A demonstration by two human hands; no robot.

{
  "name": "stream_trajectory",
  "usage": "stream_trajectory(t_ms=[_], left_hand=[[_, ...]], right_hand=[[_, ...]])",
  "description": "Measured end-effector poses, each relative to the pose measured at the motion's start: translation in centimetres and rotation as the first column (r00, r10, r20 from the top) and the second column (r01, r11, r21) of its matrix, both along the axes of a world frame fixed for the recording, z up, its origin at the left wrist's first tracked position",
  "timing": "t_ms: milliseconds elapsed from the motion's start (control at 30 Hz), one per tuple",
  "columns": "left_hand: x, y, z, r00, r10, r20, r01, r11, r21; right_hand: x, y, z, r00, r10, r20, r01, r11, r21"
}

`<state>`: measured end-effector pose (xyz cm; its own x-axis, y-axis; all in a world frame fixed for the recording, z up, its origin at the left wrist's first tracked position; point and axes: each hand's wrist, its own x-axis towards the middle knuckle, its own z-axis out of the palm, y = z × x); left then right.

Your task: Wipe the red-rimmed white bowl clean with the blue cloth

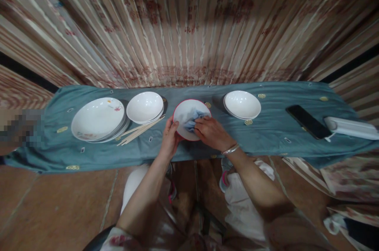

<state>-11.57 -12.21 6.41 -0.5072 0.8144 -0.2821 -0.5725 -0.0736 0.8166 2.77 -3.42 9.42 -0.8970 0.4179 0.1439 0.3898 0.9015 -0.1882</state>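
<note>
Bowl (189, 118) flanked by white bowls (145, 107), chopsticks (142, 128), phone (308, 121).

On the cloth-covered surface (266, 140) lie stacked plates (97, 118), two stacks of white bowls (145, 107) (242, 104), chopsticks (140, 129), a black phone (308, 121) and a white box (352, 128), before a pleated curtain (189, 26).

A long counter (266, 140) runs from side to side, and a curtain (189, 26) hangs behind it. In the middle sits a bowl (185, 115) with a cloth (193, 120) inside it. To its left is a stack of small bowls (145, 107), then a stack of plates (97, 118). Chopsticks (140, 129) lie in front of those. To the right sits another stack of bowls (242, 104), then a phone (308, 121), then a box (351, 128) at the far end.
</note>
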Motion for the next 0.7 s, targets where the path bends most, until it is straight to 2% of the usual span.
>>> stream_trajectory(t_ms=[100,200,367,533,700], left_hand=[[0.2,0.1,-0.1,1.000,-0.010,0.010,0.010,1.000,0.005],[0.5,0.1,-0.2,0.999,-0.023,0.025,0.022,1.000,0.006],[0.8,0.2,-0.4,0.997,-0.044,0.059,0.043,0.999,0.026],[0.6,0.2,-0.3,0.998,-0.024,0.060,0.021,0.999,0.042],[0.1,0.1,0.0,0.998,0.051,0.020,-0.052,0.996,0.073]], right_hand=[[-0.2,0.3,-0.2,1.000,-0.020,-0.022,0.020,0.999,0.039],[-0.4,0.5,-0.4,0.997,-0.009,-0.079,0.011,1.000,0.024],[-1.1,0.5,-0.9,0.984,0.055,-0.170,-0.077,0.990,-0.121],[-1.5,-0.3,-0.6,0.959,0.142,-0.244,-0.213,0.931,-0.295],[-1.1,-1.0,-0.1,0.946,0.159,-0.282,-0.249,0.913,-0.323]])
